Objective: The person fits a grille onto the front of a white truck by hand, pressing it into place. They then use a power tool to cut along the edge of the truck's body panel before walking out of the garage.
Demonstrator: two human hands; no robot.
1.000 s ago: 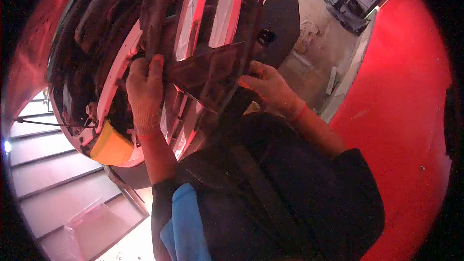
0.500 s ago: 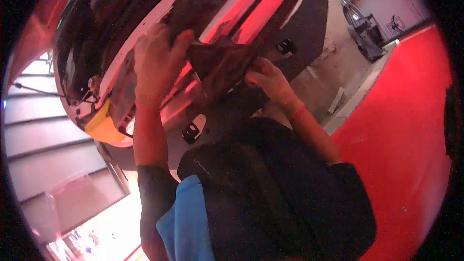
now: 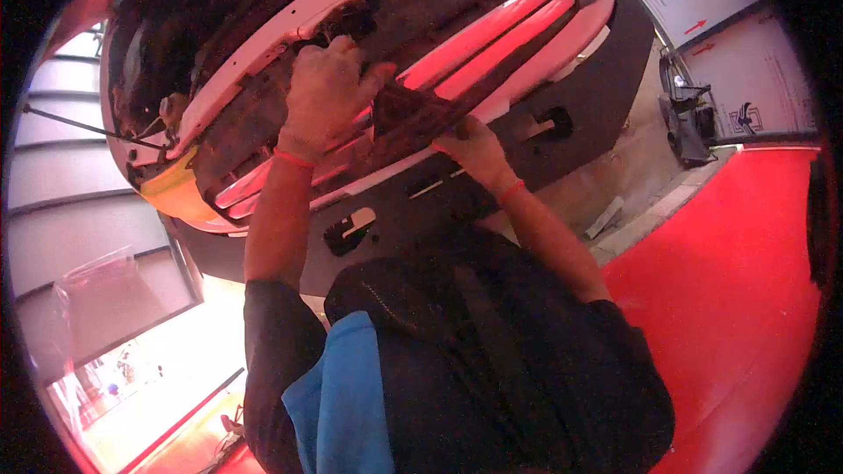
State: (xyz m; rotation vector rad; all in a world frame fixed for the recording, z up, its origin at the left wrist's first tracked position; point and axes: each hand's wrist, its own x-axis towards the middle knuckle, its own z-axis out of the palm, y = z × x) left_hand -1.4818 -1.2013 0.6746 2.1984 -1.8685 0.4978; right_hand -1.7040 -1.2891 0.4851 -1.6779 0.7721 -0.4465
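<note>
A car's grille (image 3: 479, 48) with shiny bars that reflect red runs across the front below the raised hood. In its middle is a dark, roughly triangular piece (image 3: 406, 118). My left hand (image 3: 327, 98), in a pale glove with a red cuff, has its fingers bent over the grille's upper edge. Its thumb reaches out towards the dark piece's upper corner. At that piece's lower right corner, my gloved right hand (image 3: 481, 156) has its fingers curled in against it. The fingertips of both hands are partly hidden.
The dark lower bumper (image 3: 399, 215) has cut-outs and sits close to my body. A thin prop rod (image 3: 92, 130) sticks out at the left. Red flooring (image 3: 729, 263) lies at the right, near a black object (image 3: 689, 118) by the wall.
My view has shifted, so more of the grille and bumper shows. My left hand appears further right and my right hand slightly lower. Both stay at the grille.
</note>
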